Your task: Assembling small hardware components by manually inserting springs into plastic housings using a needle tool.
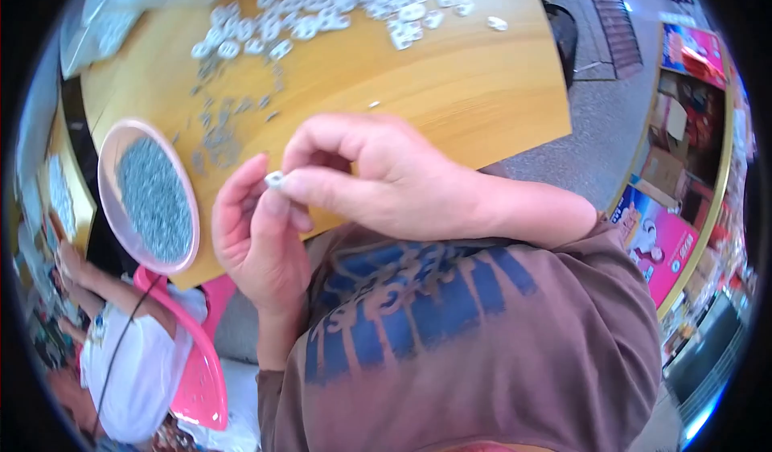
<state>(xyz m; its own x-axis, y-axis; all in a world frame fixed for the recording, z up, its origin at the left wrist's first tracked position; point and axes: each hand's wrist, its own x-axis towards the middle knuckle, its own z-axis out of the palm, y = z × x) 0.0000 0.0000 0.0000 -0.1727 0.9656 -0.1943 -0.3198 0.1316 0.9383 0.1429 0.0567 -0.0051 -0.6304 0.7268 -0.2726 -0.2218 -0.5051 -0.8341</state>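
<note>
Two bare hands meet above the near side of the yellow-brown wooden bench (482, 90). I see the left hand (261, 239) and right hand (394, 170) with fingers pinched nearly together on one small white plastic-looking piece (275, 180), presumably shared so one side steadies it. One pale pink oval basin (109, 199), heaped with grey metallic-looking slivers (157, 199), sits at the left edge, I judge for easy reach. Loose grey bits (221, 122) lie beyond; the far heap of flat white pieces (322, 6) leaves working room. Slivers, bits and heaped pieces outnumber my counting.
</note>
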